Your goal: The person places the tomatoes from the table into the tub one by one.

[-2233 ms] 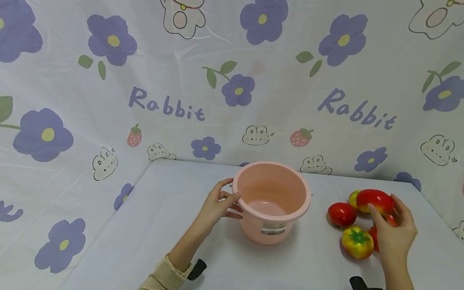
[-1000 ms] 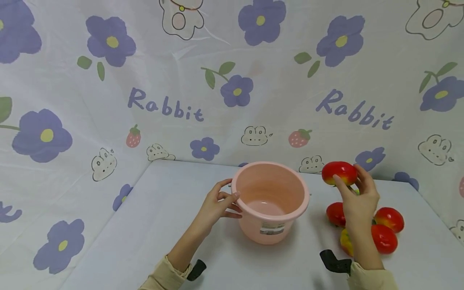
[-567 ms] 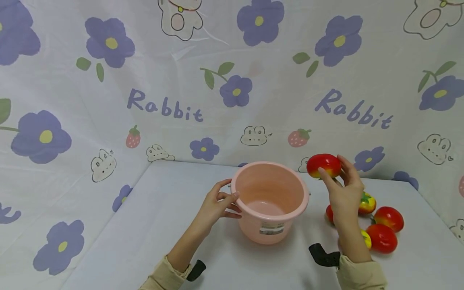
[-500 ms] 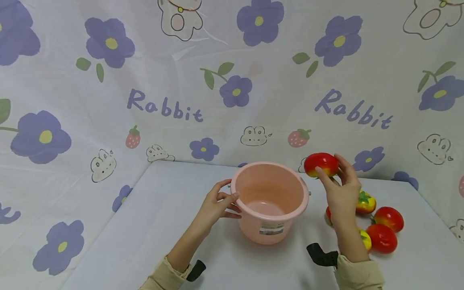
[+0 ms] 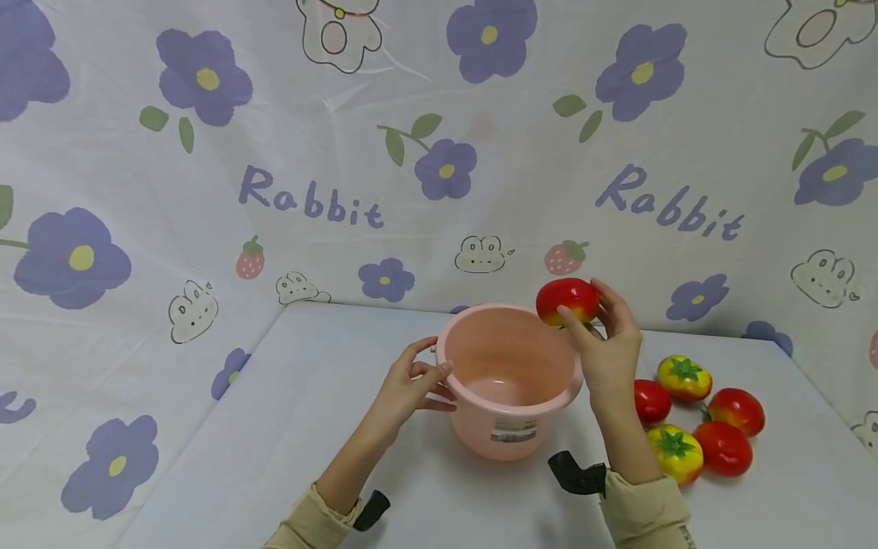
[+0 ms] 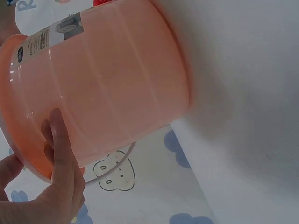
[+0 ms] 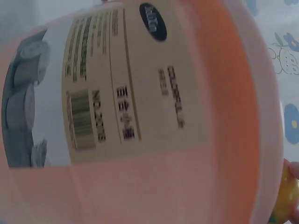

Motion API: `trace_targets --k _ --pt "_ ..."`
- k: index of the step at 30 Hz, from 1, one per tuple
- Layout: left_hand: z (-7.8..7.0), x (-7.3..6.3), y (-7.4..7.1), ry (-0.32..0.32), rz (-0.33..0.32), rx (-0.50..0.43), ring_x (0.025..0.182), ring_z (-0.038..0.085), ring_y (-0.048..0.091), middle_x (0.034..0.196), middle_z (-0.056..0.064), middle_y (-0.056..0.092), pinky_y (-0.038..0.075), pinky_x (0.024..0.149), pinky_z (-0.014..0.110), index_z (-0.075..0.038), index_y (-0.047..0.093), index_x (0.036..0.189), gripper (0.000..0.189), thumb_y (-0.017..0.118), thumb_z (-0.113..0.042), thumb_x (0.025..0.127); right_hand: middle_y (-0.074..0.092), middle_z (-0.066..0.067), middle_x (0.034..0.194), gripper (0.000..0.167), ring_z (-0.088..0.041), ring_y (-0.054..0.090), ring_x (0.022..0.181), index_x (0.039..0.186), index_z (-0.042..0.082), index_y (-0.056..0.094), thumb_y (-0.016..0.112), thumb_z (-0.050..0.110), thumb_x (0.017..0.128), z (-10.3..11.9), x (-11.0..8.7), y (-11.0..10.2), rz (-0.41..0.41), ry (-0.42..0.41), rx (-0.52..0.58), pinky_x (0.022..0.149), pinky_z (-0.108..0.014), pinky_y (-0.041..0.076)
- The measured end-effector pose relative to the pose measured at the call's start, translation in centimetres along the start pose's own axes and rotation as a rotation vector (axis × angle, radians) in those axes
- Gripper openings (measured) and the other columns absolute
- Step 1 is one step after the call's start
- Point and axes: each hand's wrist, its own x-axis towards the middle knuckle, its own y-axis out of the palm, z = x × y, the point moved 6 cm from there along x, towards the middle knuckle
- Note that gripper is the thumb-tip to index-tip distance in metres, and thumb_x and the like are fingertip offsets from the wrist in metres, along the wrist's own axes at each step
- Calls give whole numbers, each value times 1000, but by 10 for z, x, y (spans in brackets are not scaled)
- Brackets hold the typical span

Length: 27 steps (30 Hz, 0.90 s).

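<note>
A pink plastic bucket (image 5: 473, 431) stands upright on the white table. My left hand (image 5: 410, 387) grips its rim at the left side; the left wrist view shows the fingers (image 6: 60, 140) against the outer wall. My right hand (image 5: 609, 351) pinches a glossy red fruit with a yellow underside, resembling a tomato (image 5: 568, 299), between thumb and fingers. It is held up over the bucket's right back rim. The bucket's wall and label (image 7: 103, 84) fill most of the right wrist view, with only a bit of the held tomato (image 7: 288, 198) at the edge.
Several more red and yellow tomatoes lie clustered right of the bucket, among them a yellow one (image 5: 675, 451) with a green star-shaped top and a red one (image 5: 723, 448). A patterned cloth (image 5: 309, 252) hangs behind the table (image 5: 274, 442).
My right hand has lifted the tomato from the cluster and carried it leftward to the bucket's rim. The left hand and the bucket have stayed in place.
</note>
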Motion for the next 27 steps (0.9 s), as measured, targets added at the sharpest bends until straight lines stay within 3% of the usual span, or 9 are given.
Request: trace_targets --k 14,27 --pt "2 0 0 -1 9 -2 85 26 74 101 16 66 62 74 44 -16 36 147 60 64 -27 95 52 -1 144 58 -19 50 133 142 18 49 72 19 89 1 -6 21 55 -23 39 108 -38 46" --pt "1 -3 -2 -10 31 -5 91 30 73 102 15 66 62 76 42 -17 33 149 61 62 -26 96 52 -1 144 58 -19 51 132 142 18 49 72 20 89 -1 -10 31 82 -34 63 107 -36 47"
